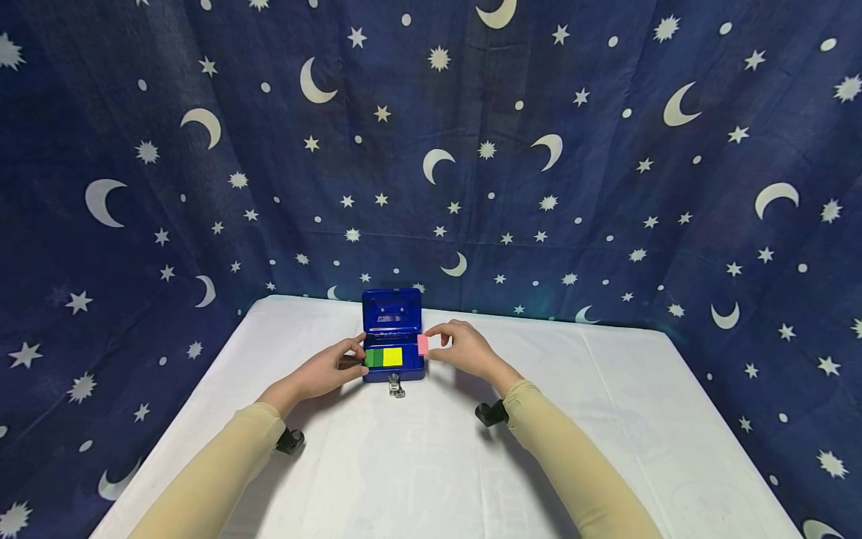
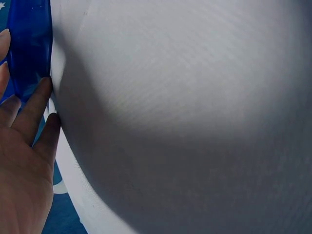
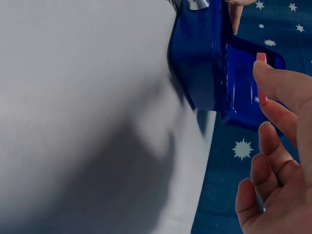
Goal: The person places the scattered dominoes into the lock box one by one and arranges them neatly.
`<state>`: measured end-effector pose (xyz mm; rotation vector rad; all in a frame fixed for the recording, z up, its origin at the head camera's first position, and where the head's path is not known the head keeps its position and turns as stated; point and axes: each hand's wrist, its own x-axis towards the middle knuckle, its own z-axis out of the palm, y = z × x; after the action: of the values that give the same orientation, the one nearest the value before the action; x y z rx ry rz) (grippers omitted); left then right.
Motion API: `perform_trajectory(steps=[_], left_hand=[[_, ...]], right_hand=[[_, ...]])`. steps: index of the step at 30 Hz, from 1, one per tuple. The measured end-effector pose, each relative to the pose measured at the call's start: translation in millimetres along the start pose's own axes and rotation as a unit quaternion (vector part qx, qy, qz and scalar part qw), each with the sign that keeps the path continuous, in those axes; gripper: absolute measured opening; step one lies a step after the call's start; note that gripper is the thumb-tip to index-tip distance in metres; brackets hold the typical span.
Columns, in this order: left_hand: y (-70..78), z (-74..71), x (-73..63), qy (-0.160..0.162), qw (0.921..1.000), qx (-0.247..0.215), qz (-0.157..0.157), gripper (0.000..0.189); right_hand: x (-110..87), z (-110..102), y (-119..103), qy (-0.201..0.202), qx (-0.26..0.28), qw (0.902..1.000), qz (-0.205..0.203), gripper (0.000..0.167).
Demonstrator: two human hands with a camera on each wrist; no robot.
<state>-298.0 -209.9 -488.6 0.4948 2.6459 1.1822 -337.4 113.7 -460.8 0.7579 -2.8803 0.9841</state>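
Note:
A small blue metal cash box [image 1: 393, 375] stands on the table with its lid [image 1: 392, 308] raised at the back. Inside it, on the left, lie green [image 1: 373, 358] and yellow sticky note pads [image 1: 393, 357]. My left hand [image 1: 325, 370] touches the box's left end, its fingers [image 2: 38, 105] fairly straight against the side. Between thumb and index finger, my right hand [image 1: 470, 349] pinches a pink sticky note pad [image 1: 423, 344] at the box's right end; the right wrist view shows this pad edge-on. The box's inside is hidden in both wrist views.
Keys [image 1: 397, 390] hang from the lock on the box's front. The white-covered table [image 1: 404, 464] extends around the box. Behind and beside it hangs a dark blue curtain [image 1: 498, 202] with moons and stars.

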Motion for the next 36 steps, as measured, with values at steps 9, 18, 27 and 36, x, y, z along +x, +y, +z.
perform_trajectory(steps=[9,18,27,36], left_hand=[[3.0,0.8,0.2,0.003,1.0000,-0.002,-0.006,0.029],[5.4,0.8,0.1,0.003,0.9999,0.004,-0.015,0.029],[2.7,1.6,0.1,0.004,0.9999,0.000,-0.014,0.030],[2.8,0.5,1.1,-0.001,0.9999,-0.012,-0.011,0.030]], right_hand=[[12.9,13,-11,-0.004,-0.026,0.9994,0.020,0.039],[20.9,22,-20,-0.027,-0.035,0.9972,0.060,0.040],[28.6,31,-20,-0.040,-0.071,0.9935,0.079,0.040],[31.1,36,-25,-0.046,-0.101,0.9908,0.076,0.037]])
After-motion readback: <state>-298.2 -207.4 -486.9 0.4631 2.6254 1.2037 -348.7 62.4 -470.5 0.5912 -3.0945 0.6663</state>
